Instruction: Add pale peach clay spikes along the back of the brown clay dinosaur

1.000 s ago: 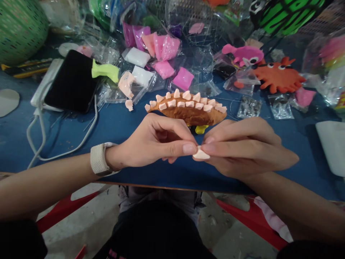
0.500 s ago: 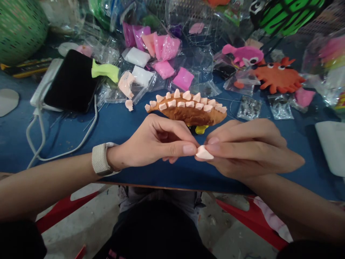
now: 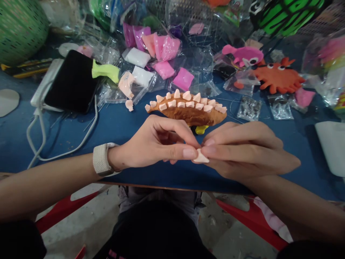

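A small pale pink clay piece (image 3: 201, 156) is pinched between the fingertips of both hands. My left hand (image 3: 167, 140) grips its left side between thumb and index finger. On its right side, my right hand (image 3: 242, 149) presses it with thumb and fingers. Just beyond the hands stands a brown clay shape (image 3: 191, 115) bearing two rows of pale pink pointed pieces, with a yellow bit (image 3: 201, 130) under it. A small pale pink scrap (image 3: 129, 105) lies left of the brown shape, below a larger pale lump (image 3: 126, 84).
A black phone (image 3: 71, 82) and white cable (image 3: 88, 133) lie at the left. Pink clay packets (image 3: 183, 79) and plastic bags are at the back. An orange crab figure (image 3: 280, 77) and pink figure (image 3: 244, 55) sit back right; a white object (image 3: 331, 144) is at the right edge.
The pale piece has shifted slightly left and down between my fingertips, and its outline looks different. My right hand has moved a little to the left.
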The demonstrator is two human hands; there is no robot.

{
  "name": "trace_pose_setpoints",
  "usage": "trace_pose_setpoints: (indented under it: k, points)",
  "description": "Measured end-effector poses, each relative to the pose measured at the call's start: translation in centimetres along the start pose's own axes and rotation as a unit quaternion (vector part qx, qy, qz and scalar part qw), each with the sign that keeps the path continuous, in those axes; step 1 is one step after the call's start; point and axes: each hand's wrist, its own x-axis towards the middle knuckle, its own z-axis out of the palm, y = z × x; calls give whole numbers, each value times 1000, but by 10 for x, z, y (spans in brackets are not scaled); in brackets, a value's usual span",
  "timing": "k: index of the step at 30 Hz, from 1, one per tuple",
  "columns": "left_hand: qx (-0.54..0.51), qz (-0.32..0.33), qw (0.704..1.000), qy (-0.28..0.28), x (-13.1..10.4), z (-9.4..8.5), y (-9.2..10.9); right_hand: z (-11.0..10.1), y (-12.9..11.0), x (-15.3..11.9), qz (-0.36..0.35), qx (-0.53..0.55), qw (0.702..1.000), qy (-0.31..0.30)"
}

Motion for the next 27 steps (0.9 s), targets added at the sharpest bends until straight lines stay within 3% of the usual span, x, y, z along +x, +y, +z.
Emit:
trace_pose_setpoints:
  k: [1, 2, 4, 5, 7, 9, 16, 17, 18, 19, 23, 27]
  points:
    - [-3, 0, 1000, 0, 0, 0, 1, -1, -1, 2, -41, -2, 999, 15]
    - [-6, -2, 1000, 0, 0, 1, 1, -1, -2, 4, -34, -16, 999, -10]
    - [-16, -10, 1000, 4, 0, 1, 3, -1, -5, 8, -119, 36, 992, 14]
    - [-22, -14, 1000, 6, 0, 2, 3, -2, -7, 10, -127, 52, 990, 17]
    - [-37, -17, 999, 6, 0, 2, 3, -4, -13, 10, -30, 13, 999, -22]
    - [-49, -14, 999, 4, 0, 3, 3, -7, -19, 10, 0, 10, 999, -36]
    - [-41, 1, 999, 13, 0, 3, 2, -3, -18, 13, -21, 17, 999, -33]
    - [-39, 5, 999, 16, 0, 3, 2, 0, -14, 14, -38, 8, 999, -14]
    - [-38, 6, 999, 18, 0, 3, 1, 3, -11, 14, -112, 23, 992, 49]
    - [-36, 6, 999, 20, -1, 3, 1, 5, -8, 14, -130, 18, 990, 58]
    - [-30, 0, 999, 21, 0, 2, 0, 7, -2, 12, -102, -17, 993, 56]
    - [22, 35, 998, 38, 0, 2, 0, 0, -3, 12, -131, -43, 990, 22]
